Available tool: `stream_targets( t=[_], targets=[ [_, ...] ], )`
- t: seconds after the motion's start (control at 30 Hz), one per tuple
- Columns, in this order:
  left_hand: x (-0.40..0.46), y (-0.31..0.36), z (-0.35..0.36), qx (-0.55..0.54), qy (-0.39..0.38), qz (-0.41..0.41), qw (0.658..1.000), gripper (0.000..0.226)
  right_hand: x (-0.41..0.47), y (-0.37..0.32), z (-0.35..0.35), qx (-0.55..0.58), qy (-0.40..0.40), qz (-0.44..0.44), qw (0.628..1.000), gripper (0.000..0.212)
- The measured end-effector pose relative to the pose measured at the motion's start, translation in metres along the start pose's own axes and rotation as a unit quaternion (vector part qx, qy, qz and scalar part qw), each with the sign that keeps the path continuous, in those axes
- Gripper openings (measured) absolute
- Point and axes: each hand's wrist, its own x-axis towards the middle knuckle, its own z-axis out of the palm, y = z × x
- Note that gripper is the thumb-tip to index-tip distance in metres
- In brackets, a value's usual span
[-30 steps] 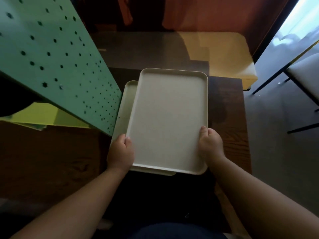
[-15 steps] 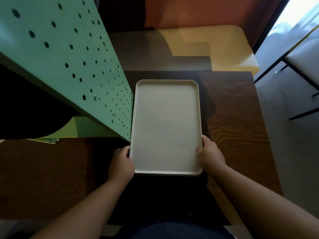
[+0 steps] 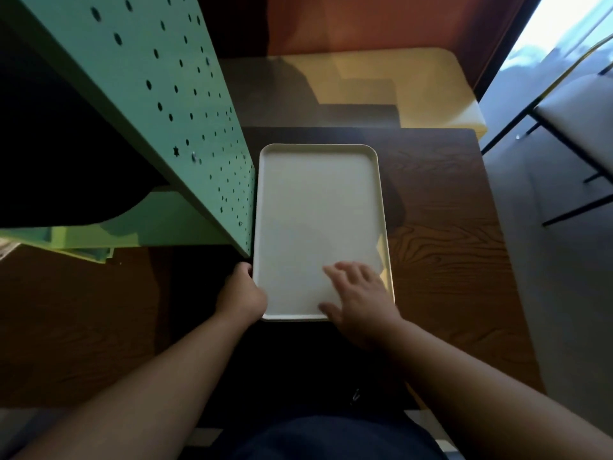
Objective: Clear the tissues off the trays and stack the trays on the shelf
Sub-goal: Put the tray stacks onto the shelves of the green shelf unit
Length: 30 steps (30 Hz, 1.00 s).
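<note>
A cream rectangular tray (image 3: 315, 210) lies flat on the dark wooden table (image 3: 441, 260), squarely covering another tray below it, which is hidden. No tissue shows on it. My left hand (image 3: 240, 293) grips the tray's near left corner, fingers curled over the rim. My right hand (image 3: 360, 300) is off the rim, fingers spread, resting over the tray's near right corner. A green perforated shelf panel (image 3: 159, 94) rises just left of the tray, almost touching its left edge.
A yellow seat (image 3: 414, 81) stands beyond the table's far edge. A white chair with black legs (image 3: 580, 127) is on the grey floor at the right. A lighter green shelf part (image 3: 83, 237) sits at the left under the panel.
The top tray came down and lined up over the lower tray. My right hand let go of the right rim and opened over the tray; the left hand kept its grip.
</note>
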Motion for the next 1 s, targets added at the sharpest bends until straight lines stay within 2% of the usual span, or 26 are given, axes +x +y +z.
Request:
stream_targets(
  t=[0.1,0.23,0.3,0.4,0.47,0.57,0.6,0.7,0.77,0.87,1.0],
  targets=[
    [-0.017,0.009,-0.004,-0.009,-0.015,0.030,0.999,0.046,-0.017,-0.007,-0.003,-0.052,-0.006,-0.078,0.996,0.082],
    [-0.042,0.035,-0.030,-0.056,-0.046,0.036,0.997,0.043,-0.032,0.000,-0.045,-0.108,0.008,-0.056,0.993,0.081],
    [-0.057,0.056,-0.051,-0.054,-0.065,0.035,0.996,0.035,-0.035,0.006,-0.078,-0.126,0.012,-0.063,0.990,0.071],
    [-0.088,0.088,-0.086,-0.078,-0.090,0.026,0.993,0.021,-0.044,0.004,-0.142,-0.156,0.046,-0.108,0.981,0.043],
    [-0.111,0.107,-0.110,-0.015,-0.050,0.068,0.996,0.019,-0.053,-0.005,-0.187,-0.158,0.076,-0.123,0.977,0.032],
    [-0.153,0.127,-0.139,0.053,0.065,0.202,0.976,0.050,-0.067,-0.024,-0.241,-0.160,0.120,-0.130,0.971,0.007],
    [-0.172,0.133,-0.149,0.065,0.076,0.251,0.963,0.055,-0.071,-0.034,-0.254,-0.154,0.139,-0.133,0.969,0.010],
    [-0.206,0.144,-0.165,0.188,0.109,0.355,0.909,0.037,-0.080,-0.063,-0.275,-0.145,0.166,-0.156,0.963,0.015],
    [-0.215,0.146,-0.169,0.241,0.169,0.373,0.880,0.024,-0.088,-0.087,-0.282,-0.149,0.150,-0.185,0.960,0.012],
    [-0.229,0.138,-0.177,0.191,0.196,0.376,0.885,0.008,-0.099,-0.117,-0.287,-0.163,0.119,-0.209,0.957,0.007],
    [-0.239,0.108,-0.207,0.176,0.194,0.385,0.885,0.024,-0.108,-0.153,-0.286,-0.152,0.142,-0.259,0.943,0.009]
  ],
)
